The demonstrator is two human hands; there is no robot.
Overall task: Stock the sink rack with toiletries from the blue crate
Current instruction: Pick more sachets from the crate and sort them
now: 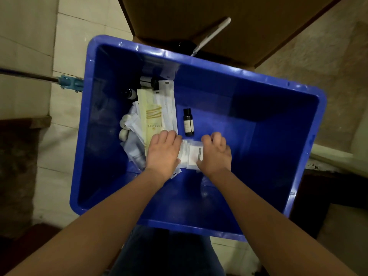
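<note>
A big blue crate [278, 156] fills the middle of the view. On its floor lies a stack of small white sachets [189, 154]. My left hand [163, 152] grips the stack's left side and my right hand [216, 153] grips its right side, fingers curled over the far edge. Just beyond the hands lies a small dark bottle [188, 122]. To the left is a heap of long cream and white packets [155, 114], round white items [124, 126] and more dark bottles [147, 82]. The sink rack is not in view.
A brown cardboard box [219, 22] with a white handle [213, 34] sticking out stands behind the crate. A mop head with a metal pole [65, 82] lies at the left on the tiled floor. A dark ledge [18, 156] is at the left.
</note>
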